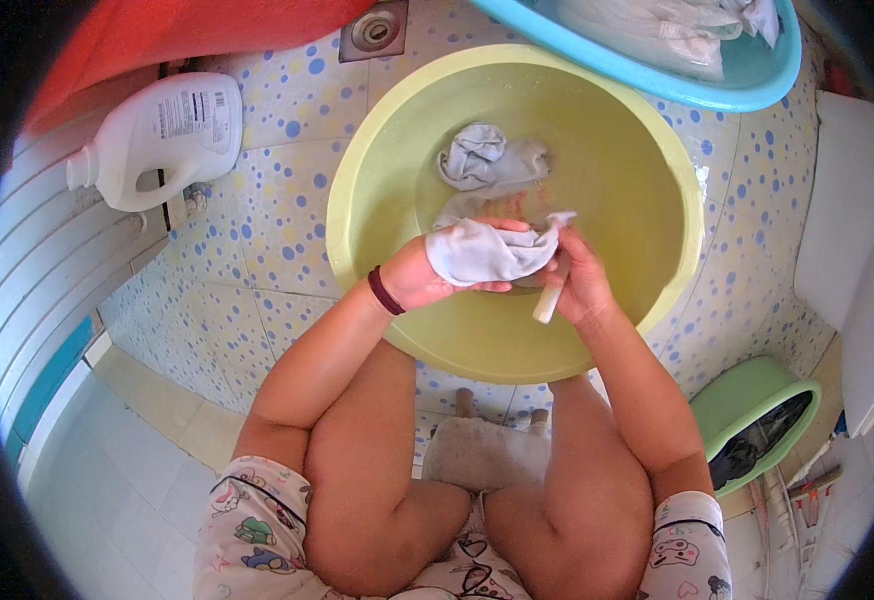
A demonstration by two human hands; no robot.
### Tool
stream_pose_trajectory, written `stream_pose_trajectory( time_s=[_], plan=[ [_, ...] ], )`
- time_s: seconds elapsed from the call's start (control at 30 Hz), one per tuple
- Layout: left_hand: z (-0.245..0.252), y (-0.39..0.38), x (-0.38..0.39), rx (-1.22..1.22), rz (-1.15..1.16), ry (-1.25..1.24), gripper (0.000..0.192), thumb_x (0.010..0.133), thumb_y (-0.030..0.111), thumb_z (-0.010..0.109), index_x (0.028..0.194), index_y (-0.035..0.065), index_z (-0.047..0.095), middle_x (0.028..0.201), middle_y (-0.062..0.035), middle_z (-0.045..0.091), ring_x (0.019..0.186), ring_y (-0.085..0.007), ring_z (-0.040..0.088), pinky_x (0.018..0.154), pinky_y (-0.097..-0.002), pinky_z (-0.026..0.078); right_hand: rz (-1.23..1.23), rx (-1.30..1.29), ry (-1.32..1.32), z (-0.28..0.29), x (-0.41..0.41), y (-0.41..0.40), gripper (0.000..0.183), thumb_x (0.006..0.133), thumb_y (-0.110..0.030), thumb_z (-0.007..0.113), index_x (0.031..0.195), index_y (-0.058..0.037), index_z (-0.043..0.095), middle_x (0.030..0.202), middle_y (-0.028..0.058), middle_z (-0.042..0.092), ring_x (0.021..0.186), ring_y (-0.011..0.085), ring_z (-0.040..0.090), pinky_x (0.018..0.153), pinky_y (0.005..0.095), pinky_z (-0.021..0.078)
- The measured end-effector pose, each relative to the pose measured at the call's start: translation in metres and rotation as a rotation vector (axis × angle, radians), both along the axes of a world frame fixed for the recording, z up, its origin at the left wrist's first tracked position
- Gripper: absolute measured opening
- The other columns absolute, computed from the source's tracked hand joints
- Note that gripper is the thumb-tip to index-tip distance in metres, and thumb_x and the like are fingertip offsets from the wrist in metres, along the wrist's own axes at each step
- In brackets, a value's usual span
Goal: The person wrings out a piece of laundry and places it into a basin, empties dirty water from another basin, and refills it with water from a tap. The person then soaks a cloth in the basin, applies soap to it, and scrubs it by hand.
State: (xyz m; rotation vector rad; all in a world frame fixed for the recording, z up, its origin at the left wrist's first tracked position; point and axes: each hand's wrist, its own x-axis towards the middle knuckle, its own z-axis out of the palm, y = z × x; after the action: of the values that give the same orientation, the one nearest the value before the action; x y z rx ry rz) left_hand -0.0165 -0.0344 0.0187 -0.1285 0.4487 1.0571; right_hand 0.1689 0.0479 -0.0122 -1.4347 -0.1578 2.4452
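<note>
Over a large yellow plastic basin (339, 225) of water, my left hand (407, 274) holds a wet, pale grey-white cloth (474, 251). The cloth lies across the palm, and fingertips show above and below it. At the cloth's far end, my right hand (585, 281) grips a short, pale stick-shaped piece (552, 296), possibly a brush handle; its upper end is hidden by fingers and cloth. A corner of the cloth pokes up by the right fingertips. Crumpled light grey fabric (474, 154) lies partly under water in the basin, near red print on its bottom.
A blue tub (677, 90) with pale wet fabric stands beyond the basin. A white plastic jug (197, 142) lies at left, near a floor drain (374, 30) and a red container (204, 30). A green, black-lined bin (752, 382) is at right. The floor is dotted tile (287, 180).
</note>
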Motion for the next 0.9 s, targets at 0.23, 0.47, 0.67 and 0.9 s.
stream_pose_trajectory(
  time_s=[0.23, 0.47, 0.67, 0.9],
  plan=[
    [-0.005, -0.027, 0.001, 0.842, -1.215, 1.514, 0.058, 0.075, 0.005, 0.056, 0.129, 0.0207, 0.038, 0.134, -0.0158, 0.033, 0.121, -0.0326, 0.036, 0.100, -0.0370, 0.031, 0.137, 0.348, -0.690, 0.014, 0.001, 0.012, 0.041, 0.079, -0.009, 0.056, 0.117, -0.0071, 0.041, 0.080, 0.0044, 0.052, 0.061, 0.0106, 0.049, 0.044, 0.0214, 0.0369],
    [-0.038, -0.001, 0.004, 0.202, -0.812, 2.051, 0.029, 0.073, 0.007, 0.057, 0.100, 0.0012, 0.048, 0.097, -0.0205, 0.052, 0.090, -0.0360, 0.052, 0.079, -0.0413, 0.043, 0.671, 1.249, -0.769, -0.022, -0.029, 0.019, 0.053, 0.073, -0.005, 0.057, 0.123, -0.0132, 0.039, 0.117, 0.0189, 0.040, 0.085, 0.0311, 0.055, 0.067, 0.0374, 0.0489],
    [-0.069, 0.016, 0.015, 0.076, -1.095, 2.044, 0.024, 0.076, 0.004, 0.049, 0.100, 0.0013, 0.048, 0.093, -0.0212, 0.052, 0.090, -0.0344, 0.053, 0.076, -0.0397, 0.044, 1.127, 1.316, -0.721, -0.055, -0.029, 0.042, 0.041, 0.072, -0.009, 0.057, 0.112, -0.0070, 0.049, 0.097, 0.0227, 0.054, 0.084, 0.0407, 0.056, 0.072, 0.0440, 0.0468],
    [-0.025, 0.000, -0.019, 0.025, -0.225, 0.989, 0.016, 0.086, 0.011, 0.050, 0.101, 0.0073, 0.052, 0.097, -0.0022, 0.055, 0.084, -0.0124, 0.054, 0.070, -0.0272, 0.045, 0.638, 0.739, -0.470, 0.039, 0.006, 0.058, 0.015, 0.079, -0.012, 0.057, 0.087, -0.0005, 0.051, 0.070, 0.0080, 0.057, 0.056, 0.0156, 0.055, 0.051, 0.0269, 0.0441]
  ],
)
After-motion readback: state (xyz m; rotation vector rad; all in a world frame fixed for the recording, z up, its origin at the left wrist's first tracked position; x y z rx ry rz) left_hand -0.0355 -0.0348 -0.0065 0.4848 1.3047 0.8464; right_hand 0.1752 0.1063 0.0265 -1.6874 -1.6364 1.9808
